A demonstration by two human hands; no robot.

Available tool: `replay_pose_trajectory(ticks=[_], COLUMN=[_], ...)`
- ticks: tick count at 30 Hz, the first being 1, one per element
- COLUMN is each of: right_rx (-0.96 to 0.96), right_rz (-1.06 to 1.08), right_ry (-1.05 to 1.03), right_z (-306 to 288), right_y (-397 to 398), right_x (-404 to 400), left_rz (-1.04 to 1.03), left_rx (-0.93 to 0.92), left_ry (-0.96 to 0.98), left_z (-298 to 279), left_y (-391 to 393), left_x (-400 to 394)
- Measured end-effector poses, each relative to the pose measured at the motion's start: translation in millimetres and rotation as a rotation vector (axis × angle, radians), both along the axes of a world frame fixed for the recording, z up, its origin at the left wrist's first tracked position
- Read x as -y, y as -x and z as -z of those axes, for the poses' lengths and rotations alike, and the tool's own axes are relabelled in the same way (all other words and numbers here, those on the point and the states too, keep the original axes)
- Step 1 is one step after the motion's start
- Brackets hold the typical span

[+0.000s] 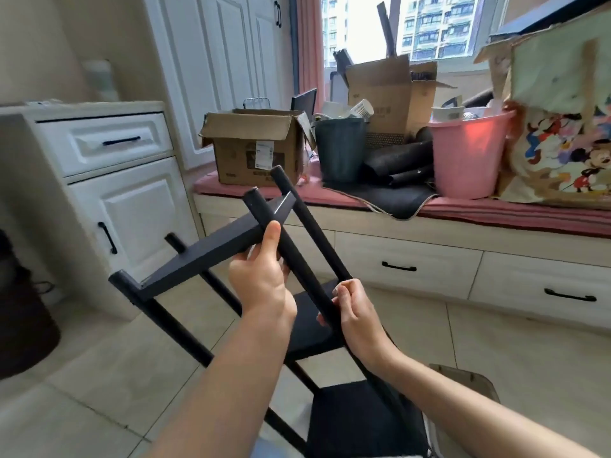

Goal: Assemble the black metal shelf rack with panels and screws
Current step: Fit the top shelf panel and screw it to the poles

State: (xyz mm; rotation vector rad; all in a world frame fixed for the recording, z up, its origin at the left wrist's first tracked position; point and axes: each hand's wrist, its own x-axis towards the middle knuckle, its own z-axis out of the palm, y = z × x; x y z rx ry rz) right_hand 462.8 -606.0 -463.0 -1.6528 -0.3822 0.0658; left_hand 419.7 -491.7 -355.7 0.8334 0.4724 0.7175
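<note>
The black shelf rack (pixel 211 256) fills the centre and lower middle of the frame, tipped toward me above the tiled floor (pixel 515 365), with its top panel (pixel 201 251) slanting from centre to left and lower panels (pixel 310 322) dark beneath my wrists. My left hand (pixel 261 279) grips one upright post (pixel 287 256) just below the top panel, thumb pressed along the post and fingers curled behind it. My right hand (pixel 355 312) pinches the lower part of the second post (pixel 310 223), fingers wrapped round it. Both post ends poke above the panel's corner at centre. No screw or tool is visible, so I cannot tell whether these joints are fastened yet.

I judge the step to be seating or squaring the posts against the top panel. To do it well, I should keep the two posts parallel, press them flush to the panel corners before tightening anything, and steady the frame so it does not twist.

Across the upper right of the frame runs a window seat (pixel 496 213) carrying cardboard boxes (pixel 254 147), a dark bin (pixel 340 150) and a pink bucket (pixel 466 153); white cabinets (pixel 109 180) stand at left.
</note>
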Motion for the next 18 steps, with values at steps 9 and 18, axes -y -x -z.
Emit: replay_pose_trajectory(ticks=[9, 18], right_rx=[0.138, 0.212], right_rz=[-0.103, -0.181], right_ry=[0.217, 0.378], right_z=[2.1, 23.2], right_y=[-9.0, -22.4], right_x=[-89.6, -133.4], left_rz=[-0.091, -0.04], left_rx=[-0.015, -0.032], left_ry=[0.117, 0.336], left_z=[13.5, 65.1], left_y=[15.6, 24.0], left_x=[-100.2, -169.2])
